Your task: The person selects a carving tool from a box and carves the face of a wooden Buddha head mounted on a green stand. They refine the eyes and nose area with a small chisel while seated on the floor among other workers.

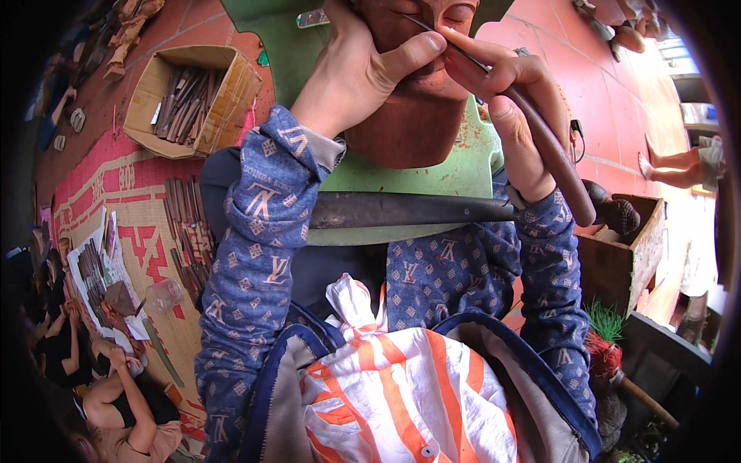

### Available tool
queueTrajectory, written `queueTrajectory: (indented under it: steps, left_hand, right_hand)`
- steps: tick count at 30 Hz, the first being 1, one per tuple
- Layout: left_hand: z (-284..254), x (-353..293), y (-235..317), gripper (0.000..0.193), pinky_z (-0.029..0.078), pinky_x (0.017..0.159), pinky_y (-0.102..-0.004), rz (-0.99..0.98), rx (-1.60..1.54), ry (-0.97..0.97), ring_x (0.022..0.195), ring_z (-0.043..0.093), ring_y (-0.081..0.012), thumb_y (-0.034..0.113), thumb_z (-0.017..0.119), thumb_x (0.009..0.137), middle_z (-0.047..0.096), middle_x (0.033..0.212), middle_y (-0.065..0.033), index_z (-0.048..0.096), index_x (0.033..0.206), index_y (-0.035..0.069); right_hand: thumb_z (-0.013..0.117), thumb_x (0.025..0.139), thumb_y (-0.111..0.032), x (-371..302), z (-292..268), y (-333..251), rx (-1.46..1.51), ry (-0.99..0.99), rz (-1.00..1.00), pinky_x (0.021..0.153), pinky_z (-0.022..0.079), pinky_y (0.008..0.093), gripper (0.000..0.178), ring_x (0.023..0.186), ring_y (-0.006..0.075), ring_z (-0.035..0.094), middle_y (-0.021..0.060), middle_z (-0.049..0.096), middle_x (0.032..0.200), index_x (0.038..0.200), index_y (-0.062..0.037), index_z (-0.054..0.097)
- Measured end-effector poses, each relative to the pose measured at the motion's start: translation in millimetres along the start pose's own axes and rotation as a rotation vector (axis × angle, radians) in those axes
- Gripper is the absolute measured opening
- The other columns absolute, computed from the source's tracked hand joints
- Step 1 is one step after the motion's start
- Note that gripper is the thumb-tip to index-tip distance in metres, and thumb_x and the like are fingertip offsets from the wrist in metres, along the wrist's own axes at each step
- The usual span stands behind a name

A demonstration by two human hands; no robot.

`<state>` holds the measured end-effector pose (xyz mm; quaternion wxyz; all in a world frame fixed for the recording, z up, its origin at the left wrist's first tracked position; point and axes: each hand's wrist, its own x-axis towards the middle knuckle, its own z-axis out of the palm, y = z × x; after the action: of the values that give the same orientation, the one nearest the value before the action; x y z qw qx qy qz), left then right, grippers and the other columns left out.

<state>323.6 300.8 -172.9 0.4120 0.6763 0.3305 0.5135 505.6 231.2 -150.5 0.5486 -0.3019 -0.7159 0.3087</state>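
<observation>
A reddish-brown sculpted head (409, 127) sits at the top of the view on a green plastic surface (363, 181); its upper part is cut off. My left hand (351, 73) grips the side of the head, thumb stretched across the face toward the nose. Most of its other fingers are hidden. In my right hand (515, 89) is a carving chisel (549, 153) with a long brown wooden handle, pinched low near its shaft. Its thin dark blade crosses the face, tip close to one eye. Nearer to me, a black tapered bar (409, 210) lies across the green surface.
A cardboard box (239, 92) of many chisels stands at left. More chisels (185, 224) lie on a printed mat (139, 193). At right is a wooden box (637, 255) with a dark object inside, and a green-tipped brush (606, 347). People sit lower left; another person's legs (679, 166) show right.
</observation>
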Motion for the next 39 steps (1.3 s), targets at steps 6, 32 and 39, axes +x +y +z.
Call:
queueTrajectory:
  steps: [6,32,39]
  left_hand:
    - [1,1,-2,0.114,0.028,0.110,-0.0358,0.021,-0.035,-0.011,0.134,0.030,-0.0316,0.052,0.072,0.076,0.027,0.141,-0.0260,0.002,0.140,-0.011]
    - [1,-2,2,0.111,0.030,0.108,-0.0347,-0.026,-0.043,-0.008,0.133,0.032,-0.0318,0.050,0.067,0.078,0.029,0.140,-0.0274,0.000,0.140,-0.013]
    - [-15,8,-65,0.113,0.028,0.110,-0.0368,0.056,0.066,-0.028,0.134,0.029,-0.0308,0.053,0.069,0.077,0.026,0.142,-0.0252,0.001,0.142,-0.009]
  right_hand:
    - [0.061,0.091,-0.019,-7,8,3,0.009,0.060,-0.075,0.092,0.046,0.0326,0.021,0.107,0.0228,0.061,0.0211,0.060,0.122,0.096,-0.0009,0.052]
    - [0.063,0.089,-0.016,-5,15,-1,-0.005,0.088,-0.021,0.088,0.047,0.0313,0.019,0.099,0.0195,0.062,0.0205,0.061,0.121,0.095,-0.0004,0.053]
    - [0.060,0.092,-0.020,-2,16,-4,0.005,0.047,0.000,0.091,0.045,0.0325,0.022,0.105,0.0208,0.060,0.0206,0.060,0.123,0.096,-0.0004,0.053]
